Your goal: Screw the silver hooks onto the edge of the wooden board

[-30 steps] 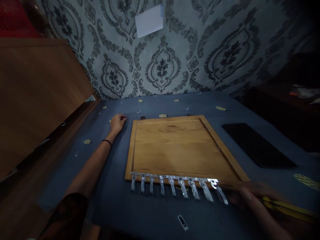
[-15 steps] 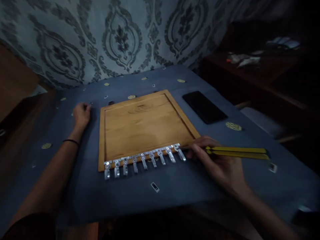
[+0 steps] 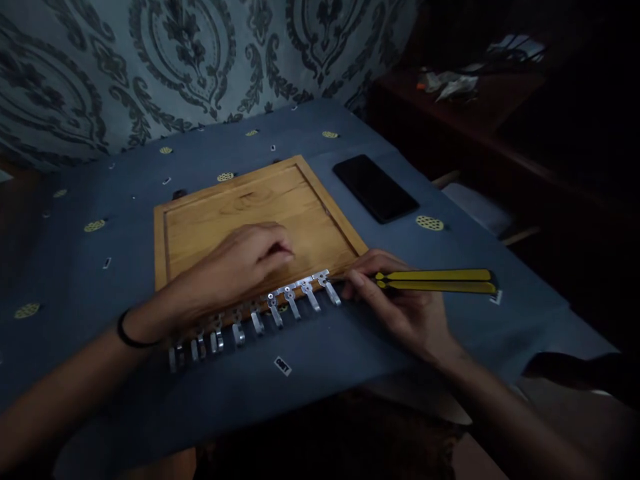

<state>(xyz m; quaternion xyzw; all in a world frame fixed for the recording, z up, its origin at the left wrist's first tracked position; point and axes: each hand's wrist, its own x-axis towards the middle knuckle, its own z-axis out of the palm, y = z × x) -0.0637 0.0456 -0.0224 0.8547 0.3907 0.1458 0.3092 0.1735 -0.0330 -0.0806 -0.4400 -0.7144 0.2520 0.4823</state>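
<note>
My left hand (image 3: 245, 257) hovers over the front part of a framed wooden board (image 3: 215, 233), its fingers curled in a pinch. Whatever they hold, if anything, is too small to make out. A row of silver metal hooks (image 3: 275, 310) runs along the board's front edge, its left part partly behind my left wrist. My right hand (image 3: 400, 300) grips a screwdriver with a yellow and black handle (image 3: 440, 281). The handle points right, and the thin shaft reaches between my fingers towards the right end of the hook row.
The board lies on a blue patterned tablecloth (image 3: 125, 163). A black phone (image 3: 375, 188) rests right of the board. Beyond the table's right edge stand a pale seat (image 3: 475, 207) and a dark red surface with crumpled items (image 3: 450, 85). A patterned wall closes off the back.
My left hand has moved from the tablecloth left of the board to above the board. My right hand still holds the screwdriver by the hook row. The view has shifted right.
</note>
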